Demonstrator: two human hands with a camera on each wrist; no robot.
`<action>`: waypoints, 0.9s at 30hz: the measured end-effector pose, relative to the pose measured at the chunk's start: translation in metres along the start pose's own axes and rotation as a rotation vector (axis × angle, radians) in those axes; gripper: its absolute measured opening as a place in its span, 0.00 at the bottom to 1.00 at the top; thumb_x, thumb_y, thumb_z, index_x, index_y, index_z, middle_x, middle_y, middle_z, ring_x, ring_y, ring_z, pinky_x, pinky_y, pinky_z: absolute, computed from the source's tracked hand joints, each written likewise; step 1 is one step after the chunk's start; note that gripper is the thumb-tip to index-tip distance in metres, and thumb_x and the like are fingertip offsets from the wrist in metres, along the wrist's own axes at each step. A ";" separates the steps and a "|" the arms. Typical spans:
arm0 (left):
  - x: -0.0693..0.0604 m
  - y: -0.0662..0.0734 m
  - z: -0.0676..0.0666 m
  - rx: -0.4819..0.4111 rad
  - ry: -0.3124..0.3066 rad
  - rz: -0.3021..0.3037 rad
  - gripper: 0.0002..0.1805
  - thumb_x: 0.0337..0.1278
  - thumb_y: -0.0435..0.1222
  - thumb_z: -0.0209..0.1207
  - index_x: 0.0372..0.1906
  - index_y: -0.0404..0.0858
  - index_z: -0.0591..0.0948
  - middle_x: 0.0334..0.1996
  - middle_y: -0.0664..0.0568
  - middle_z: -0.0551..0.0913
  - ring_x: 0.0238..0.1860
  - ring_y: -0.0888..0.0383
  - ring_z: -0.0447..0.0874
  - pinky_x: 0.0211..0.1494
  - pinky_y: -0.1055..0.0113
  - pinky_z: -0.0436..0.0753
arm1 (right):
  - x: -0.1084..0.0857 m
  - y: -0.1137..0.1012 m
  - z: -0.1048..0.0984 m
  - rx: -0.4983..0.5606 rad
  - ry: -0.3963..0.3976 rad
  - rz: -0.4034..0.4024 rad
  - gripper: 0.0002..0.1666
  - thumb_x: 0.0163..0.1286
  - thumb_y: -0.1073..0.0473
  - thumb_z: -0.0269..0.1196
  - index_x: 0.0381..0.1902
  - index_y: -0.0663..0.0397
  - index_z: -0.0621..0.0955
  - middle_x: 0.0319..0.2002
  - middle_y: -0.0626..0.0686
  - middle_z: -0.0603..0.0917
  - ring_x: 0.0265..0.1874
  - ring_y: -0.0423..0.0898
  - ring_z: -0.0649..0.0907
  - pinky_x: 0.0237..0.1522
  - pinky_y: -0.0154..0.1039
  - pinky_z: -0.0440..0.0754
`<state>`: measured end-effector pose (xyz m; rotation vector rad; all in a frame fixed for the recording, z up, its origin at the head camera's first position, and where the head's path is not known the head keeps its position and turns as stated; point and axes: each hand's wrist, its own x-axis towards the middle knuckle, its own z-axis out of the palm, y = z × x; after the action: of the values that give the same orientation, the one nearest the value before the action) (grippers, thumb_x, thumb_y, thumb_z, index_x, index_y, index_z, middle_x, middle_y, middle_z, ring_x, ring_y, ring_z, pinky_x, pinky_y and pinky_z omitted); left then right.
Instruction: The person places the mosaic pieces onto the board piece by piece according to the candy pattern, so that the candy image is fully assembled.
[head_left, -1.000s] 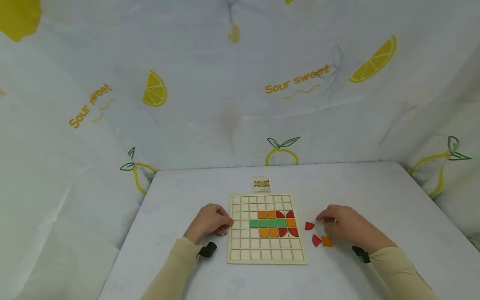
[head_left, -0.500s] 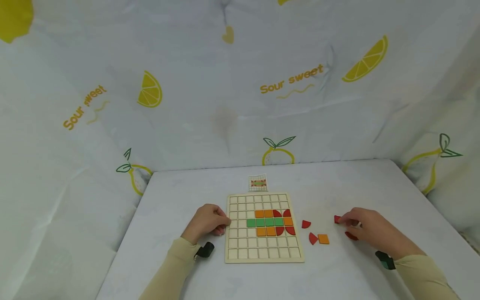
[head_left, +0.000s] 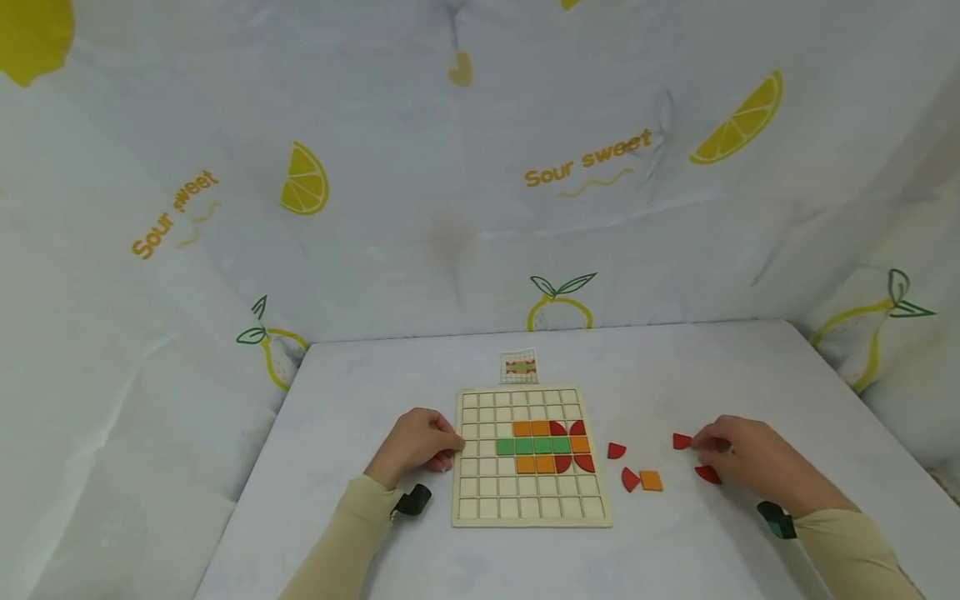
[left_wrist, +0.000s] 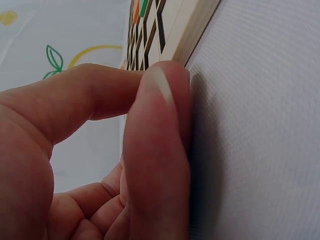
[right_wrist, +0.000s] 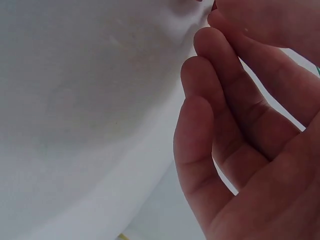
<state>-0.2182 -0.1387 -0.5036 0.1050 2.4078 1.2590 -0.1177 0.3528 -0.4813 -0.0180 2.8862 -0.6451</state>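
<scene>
- Cream-coloured gridded board (head_left: 529,486) lies flat on the white table (head_left: 405,367), near its middle.
- Left hand (head_left: 418,443): thumb and index finger come together at the board's left edge, pinching it; the other fingers curl underneath.
- Right hand (head_left: 753,457): well to the right of the board, its fingertips at a red wedge (head_left: 682,442) on the table; whether thumb and finger pinch it, I cannot tell.
- Second red wedge (head_left: 707,474) lies just below that hand's thumb.
- Nearer the board, two more wedges, an upper red piece (head_left: 616,451) and a lower red piece (head_left: 630,480), lie beside an orange square (head_left: 651,481).
- Set into the grid: a row of four green tiles (head_left: 542,446) ending in an orange tile (head_left: 580,444), with two orange tiles and two red pieces above it and the same below.
- Small printed card (head_left: 519,367) sits just beyond the board's far edge.
- Behind, white cloth (head_left: 420,275) shows lemon prints.
</scene>
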 end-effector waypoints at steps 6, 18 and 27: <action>0.002 -0.001 0.001 0.004 -0.002 -0.003 0.10 0.57 0.39 0.75 0.36 0.39 0.85 0.23 0.51 0.88 0.21 0.60 0.86 0.28 0.68 0.87 | 0.005 0.000 0.003 0.011 -0.003 0.000 0.12 0.69 0.58 0.75 0.47 0.57 0.89 0.43 0.51 0.89 0.43 0.51 0.85 0.48 0.56 0.91; 0.003 -0.003 0.000 -0.004 -0.006 -0.002 0.11 0.58 0.40 0.75 0.37 0.39 0.85 0.23 0.51 0.89 0.21 0.60 0.87 0.28 0.67 0.87 | 0.027 -0.025 0.015 -0.017 0.035 -0.065 0.14 0.65 0.54 0.78 0.45 0.54 0.91 0.41 0.48 0.88 0.44 0.51 0.85 0.53 0.58 0.89; 0.003 -0.001 -0.001 -0.003 -0.004 -0.003 0.10 0.59 0.39 0.74 0.37 0.39 0.85 0.24 0.51 0.89 0.21 0.61 0.87 0.28 0.68 0.87 | 0.035 -0.036 0.018 -0.023 0.042 -0.084 0.11 0.64 0.58 0.79 0.42 0.54 0.90 0.39 0.47 0.88 0.42 0.49 0.85 0.52 0.57 0.89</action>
<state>-0.2208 -0.1394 -0.5050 0.1023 2.4019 1.2601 -0.1504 0.3108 -0.4878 -0.1317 2.9465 -0.6346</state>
